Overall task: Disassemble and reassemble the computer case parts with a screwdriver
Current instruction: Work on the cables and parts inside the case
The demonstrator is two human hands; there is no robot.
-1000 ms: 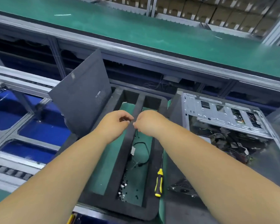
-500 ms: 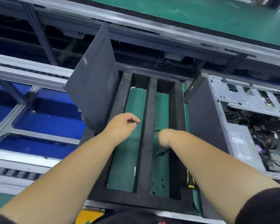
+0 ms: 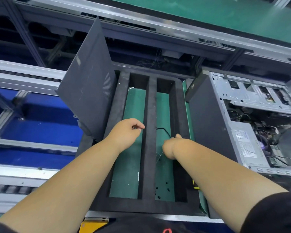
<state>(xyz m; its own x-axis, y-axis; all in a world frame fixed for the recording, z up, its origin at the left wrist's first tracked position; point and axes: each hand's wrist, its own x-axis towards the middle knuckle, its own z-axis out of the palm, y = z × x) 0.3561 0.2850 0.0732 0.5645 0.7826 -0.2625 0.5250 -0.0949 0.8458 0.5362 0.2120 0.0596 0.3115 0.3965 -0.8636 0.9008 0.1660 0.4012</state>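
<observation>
My left hand point(image 3: 125, 132) hovers over the left slot of the black foam tray point(image 3: 149, 148), thumb and forefinger pinched on a small thin piece. My right hand point(image 3: 170, 146) dips into the tray's right slot, beside a black cable point(image 3: 163, 130); its fingers are hidden. Several small black screws point(image 3: 166, 189) lie at the near end of that slot. The screwdriver's yellow handle point(image 3: 196, 187) peeks out from under my right forearm. The open computer case point(image 3: 242, 128) lies at the right. Its dark side panel point(image 3: 91, 81) leans at the tray's left.
A green conveyor belt point(image 3: 225, 15) runs across the back behind an aluminium rail. Blue bins point(image 3: 40, 126) sit under the frame at the left. A yellow object point(image 3: 92, 225) shows at the bottom edge.
My hands, pinched together a second ago, have parted. The right hand dropped into the right slot while the left stayed pinched. The view tilted down and left.
</observation>
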